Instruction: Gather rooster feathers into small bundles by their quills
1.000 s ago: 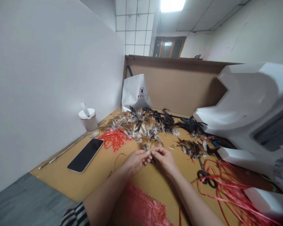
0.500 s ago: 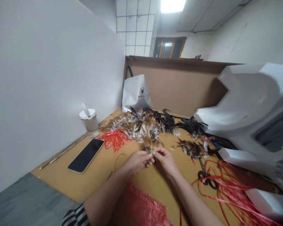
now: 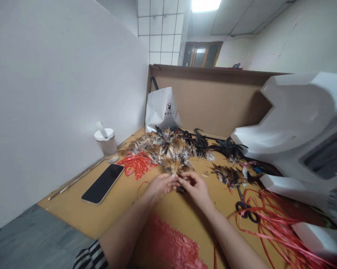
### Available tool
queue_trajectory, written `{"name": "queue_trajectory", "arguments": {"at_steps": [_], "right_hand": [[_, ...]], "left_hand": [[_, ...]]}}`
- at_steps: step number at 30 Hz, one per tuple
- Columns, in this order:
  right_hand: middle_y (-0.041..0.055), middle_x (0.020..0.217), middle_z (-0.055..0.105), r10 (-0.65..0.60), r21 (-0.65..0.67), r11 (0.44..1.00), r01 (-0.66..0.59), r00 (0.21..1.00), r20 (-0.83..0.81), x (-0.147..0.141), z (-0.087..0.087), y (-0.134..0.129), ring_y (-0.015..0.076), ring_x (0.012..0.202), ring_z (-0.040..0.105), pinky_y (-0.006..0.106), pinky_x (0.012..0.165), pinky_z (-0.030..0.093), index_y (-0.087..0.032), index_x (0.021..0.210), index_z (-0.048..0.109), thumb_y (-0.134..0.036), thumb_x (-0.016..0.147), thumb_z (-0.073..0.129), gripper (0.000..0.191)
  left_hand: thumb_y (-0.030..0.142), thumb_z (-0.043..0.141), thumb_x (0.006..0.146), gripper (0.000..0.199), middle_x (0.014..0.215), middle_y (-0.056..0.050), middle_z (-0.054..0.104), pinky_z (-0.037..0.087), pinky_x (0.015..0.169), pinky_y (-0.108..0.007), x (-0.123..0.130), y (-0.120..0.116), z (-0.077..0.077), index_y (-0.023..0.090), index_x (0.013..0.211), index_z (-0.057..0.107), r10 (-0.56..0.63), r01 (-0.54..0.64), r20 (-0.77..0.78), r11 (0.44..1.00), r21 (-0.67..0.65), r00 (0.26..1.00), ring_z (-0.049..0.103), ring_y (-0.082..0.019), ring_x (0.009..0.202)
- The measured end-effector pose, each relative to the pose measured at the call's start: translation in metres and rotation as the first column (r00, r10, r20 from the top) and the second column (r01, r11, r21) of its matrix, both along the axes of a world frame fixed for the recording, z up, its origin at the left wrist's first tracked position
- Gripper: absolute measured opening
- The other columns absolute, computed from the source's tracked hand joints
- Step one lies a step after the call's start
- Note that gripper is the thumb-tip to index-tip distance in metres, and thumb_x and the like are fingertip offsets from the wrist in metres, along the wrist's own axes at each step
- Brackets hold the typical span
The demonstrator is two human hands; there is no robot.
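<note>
Before the feather pile [image 3: 172, 147], the presumably light, soft tuft [image 3: 171, 165] is aptly base-pinched by the left hand [image 3: 162, 185], any hold by the right hand [image 3: 195, 188] being unclear.

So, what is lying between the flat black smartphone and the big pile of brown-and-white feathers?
A loose bunch of shiny red strips lies between the smartphone and the feather pile, as the head view shows.

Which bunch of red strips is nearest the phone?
The pile of short strips, beside the cup; the other bunch, longer strands, lies by the scissors.
</note>
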State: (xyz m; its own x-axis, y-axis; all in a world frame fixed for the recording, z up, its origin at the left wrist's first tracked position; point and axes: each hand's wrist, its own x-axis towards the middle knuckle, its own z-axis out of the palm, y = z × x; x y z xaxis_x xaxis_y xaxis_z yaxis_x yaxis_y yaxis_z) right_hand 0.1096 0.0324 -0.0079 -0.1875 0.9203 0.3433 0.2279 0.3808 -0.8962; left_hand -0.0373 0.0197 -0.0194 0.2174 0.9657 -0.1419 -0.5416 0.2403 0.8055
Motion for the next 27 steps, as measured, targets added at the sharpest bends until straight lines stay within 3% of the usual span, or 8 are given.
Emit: {"name": "queue_trajectory", "arguments": {"at_steps": [4,10,15,18,23,27], "right_hand": [[0.0047,0.078,0.055,-0.130,0.308,0.951,0.018,0.930,0.345,-0.002,0.006,-0.010,0.0157,0.069,0.049,0.025,0.061,0.038,-0.018,0.083,0.055,-0.032,0.071,0.055,0.019],[0.0034,0.071,0.051,-0.254,0.459,0.888,-0.026,0.805,0.536,-0.002,0.004,-0.014,0.0152,0.066,0.047,0.024,0.061,0.034,-0.018,0.079,0.050,-0.029,0.076,0.047,0.012],[0.0024,0.069,0.051,-0.291,0.462,0.887,-0.005,0.771,0.567,-0.002,0.001,-0.013,0.0145,0.064,0.046,0.023,0.059,0.032,-0.018,0.075,0.049,-0.031,0.077,0.047,0.013],[0.0025,0.069,0.052,-0.273,0.438,0.899,0.011,0.795,0.542,-0.001,0.003,-0.012,0.0144,0.064,0.047,0.023,0.058,0.033,-0.018,0.076,0.049,-0.033,0.075,0.050,0.015],[0.0034,0.074,0.056,-0.208,0.372,0.928,0.024,0.861,0.463,0.007,0.008,-0.002,0.0141,0.066,0.050,0.022,0.060,0.036,-0.018,0.079,0.054,-0.029,0.076,0.049,0.013],[0.0030,0.072,0.057,-0.140,0.294,0.955,-0.044,0.806,0.575,0.012,0.003,0.005,0.0141,0.068,0.052,0.023,0.062,0.036,-0.019,0.071,0.058,-0.023,0.077,0.044,0.016]], "left_hand": [[0.026,0.061,0.070,0.021,0.086,-0.011,0.064,0.042,0.074,-0.027,0.003,-0.003,-0.003,0.011,0.084,0.060,-0.064,0.063,0.083,0.998,0.005,0.995,0.059,-0.015,0.077],[0.025,0.061,0.069,0.019,0.085,-0.011,0.064,0.042,0.074,-0.029,0.008,-0.007,-0.006,0.010,0.082,0.061,-0.124,0.126,0.084,0.992,-0.014,0.989,0.059,-0.015,0.077],[0.026,0.061,0.069,0.019,0.081,-0.010,0.064,0.043,0.070,-0.027,0.010,-0.006,-0.008,0.010,0.081,0.061,-0.118,0.121,0.049,0.991,-0.050,0.992,0.058,-0.014,0.071],[0.025,0.062,0.069,0.020,0.082,-0.010,0.064,0.043,0.068,-0.025,0.009,-0.006,-0.006,0.009,0.080,0.062,-0.101,0.103,0.041,0.993,-0.050,0.994,0.058,-0.013,0.069],[0.024,0.061,0.070,0.019,0.093,-0.012,0.063,0.044,0.064,-0.020,-0.004,0.002,-0.003,0.011,0.083,0.061,0.072,-0.070,0.099,0.997,-0.026,0.992,0.059,-0.013,0.074],[0.021,0.061,0.070,0.019,0.097,-0.011,0.062,0.044,0.059,-0.017,-0.013,0.009,-0.004,0.012,0.086,0.060,0.166,-0.164,0.133,0.986,-0.021,0.977,0.060,-0.012,0.077]]}}
